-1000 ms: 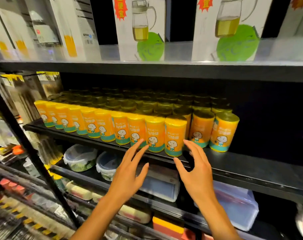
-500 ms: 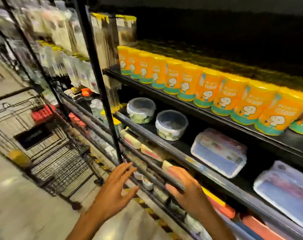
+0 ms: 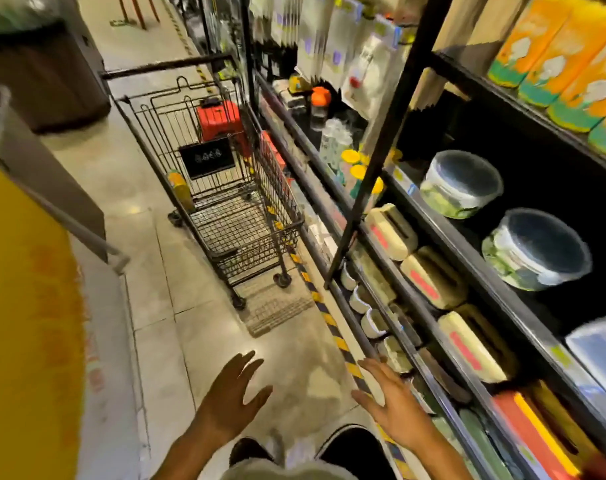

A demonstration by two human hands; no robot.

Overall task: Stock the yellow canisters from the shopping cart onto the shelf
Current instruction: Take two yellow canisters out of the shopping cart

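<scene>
Both hands empty; view has swung from the shelf toward the shopping cart.

Compared with half a second ago, the shopping cart [image 3: 225,188] now sits mid-frame on the floor [image 3: 177,306] beside the shelving, where before it lay at the left edge. One yellow canister [image 3: 181,188] stands inside the cart against its left wall, just beside a black sign [image 3: 207,157]. The stocked yellow canisters [image 3: 557,64] on the shelf [image 3: 523,109] have slid to the upper right corner. The left hand [image 3: 230,398] and right hand [image 3: 395,407] have dropped to the bottom edge, each grip apart with fingers spread, holding nothing. Round lidded containers [image 3: 460,183] occupy the shelf below.
</scene>
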